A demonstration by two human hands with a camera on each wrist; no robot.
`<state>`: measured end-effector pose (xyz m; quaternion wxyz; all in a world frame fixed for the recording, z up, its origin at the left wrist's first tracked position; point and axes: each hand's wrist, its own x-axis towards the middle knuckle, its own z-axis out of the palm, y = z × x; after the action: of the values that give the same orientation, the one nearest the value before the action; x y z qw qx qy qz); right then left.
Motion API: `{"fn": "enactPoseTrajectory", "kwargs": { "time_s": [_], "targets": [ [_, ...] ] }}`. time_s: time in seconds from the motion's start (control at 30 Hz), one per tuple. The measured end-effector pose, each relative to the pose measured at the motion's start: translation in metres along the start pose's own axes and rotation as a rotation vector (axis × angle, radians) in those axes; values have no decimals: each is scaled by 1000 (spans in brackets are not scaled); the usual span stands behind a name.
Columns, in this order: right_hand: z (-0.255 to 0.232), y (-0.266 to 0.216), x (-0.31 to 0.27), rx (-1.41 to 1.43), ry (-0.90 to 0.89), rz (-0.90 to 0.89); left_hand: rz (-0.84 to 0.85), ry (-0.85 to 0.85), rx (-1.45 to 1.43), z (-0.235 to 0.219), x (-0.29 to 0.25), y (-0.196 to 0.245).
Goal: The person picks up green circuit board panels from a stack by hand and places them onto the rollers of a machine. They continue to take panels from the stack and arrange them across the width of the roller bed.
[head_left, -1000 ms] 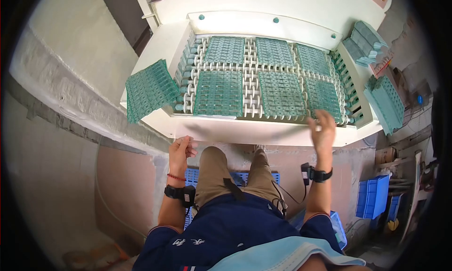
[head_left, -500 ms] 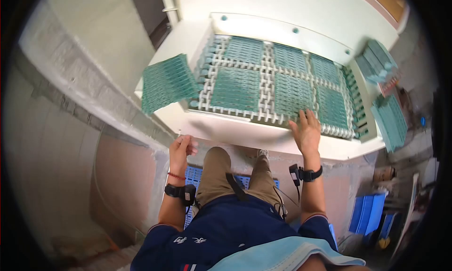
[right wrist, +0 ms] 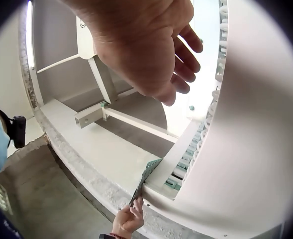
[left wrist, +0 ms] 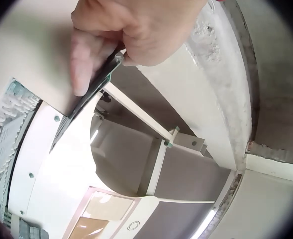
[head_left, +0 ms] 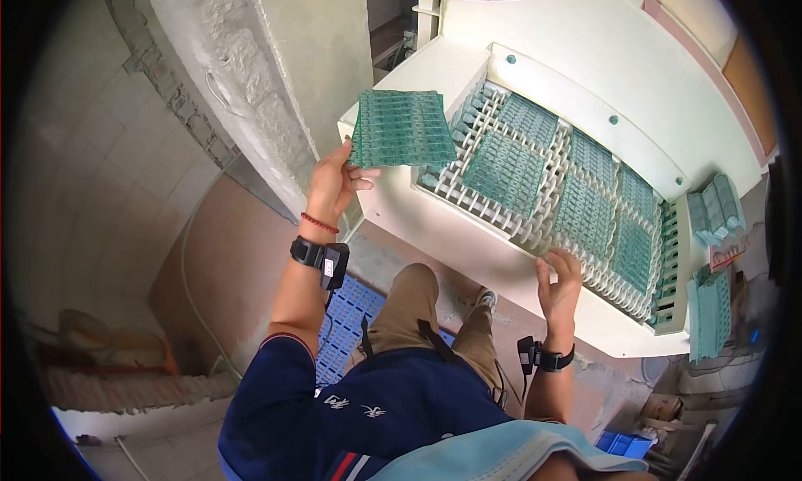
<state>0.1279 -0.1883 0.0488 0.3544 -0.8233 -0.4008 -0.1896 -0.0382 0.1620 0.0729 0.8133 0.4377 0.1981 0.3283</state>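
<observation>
My left hand (head_left: 332, 183) grips the near left corner of a stack of thin green circuit board panels (head_left: 403, 129) at the machine's left end. In the left wrist view the panels (left wrist: 89, 94) appear edge-on between the thumb and fingers. My right hand (head_left: 560, 287) hovers by the machine's front edge with its fingers loosely bent and nothing in them. Past it, several green panels (head_left: 504, 172) lie in two rows on the white roller conveyor (head_left: 547, 180). The right wrist view shows the relaxed fingers (right wrist: 186, 59) spread apart.
A cream machine housing (head_left: 468, 222) frames the conveyor. Pale green ridged racks (head_left: 710, 314) stand at its right end. A rough wall edge (head_left: 242, 63) runs close on the left. Blue slatted plastic (head_left: 355, 314) lies by my legs, and a blue bin (head_left: 622, 443) is at lower right.
The view has swung left. My left hand has risen from in front of the machine and taken hold of the panel stack. My right hand has drawn back from the panels at the conveyor's front.
</observation>
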Motion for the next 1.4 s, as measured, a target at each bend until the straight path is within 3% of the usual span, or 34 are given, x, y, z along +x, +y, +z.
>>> {"fn": "enactPoseTrajectory", "kwargs": {
  "time_s": [0.2, 0.3, 0.47, 0.53, 0.57, 0.67, 0.8, 0.97, 1.2, 1.4],
  "targets": [
    [8, -7, -8, 94, -31, 66, 31, 2, 131, -3, -4, -4],
    [8, -9, -12, 285, -51, 123, 57, 12, 152, 7, -27, -10],
    [11, -6, -23, 537, -122, 195, -30, -139, 115, 24, -66, -41],
    [12, -9, -29, 906, -246, 473, -66, -177, 84, 35, -79, -55],
    [9, -17, -29, 1047, -235, 531, -108, -204, 76, 43, -85, -61],
    [-3, -23, -30, 1087, -278, 623, -199, -266, 65, 65, -96, -82],
    [-1, -7, -51, 1024, -194, 738, -301, -340, 116, 72, -99, -106],
    [-3, 4, -72, 1018, -143, 909, -342, -326, 188, 70, -95, -133],
    [-4, 14, -80, 1068, -87, 975, -390, -288, 256, 76, -85, -143],
    [-31, 61, -95, 1073, 99, 953, -373, -214, 299, 68, -58, -131]
  ]
}}
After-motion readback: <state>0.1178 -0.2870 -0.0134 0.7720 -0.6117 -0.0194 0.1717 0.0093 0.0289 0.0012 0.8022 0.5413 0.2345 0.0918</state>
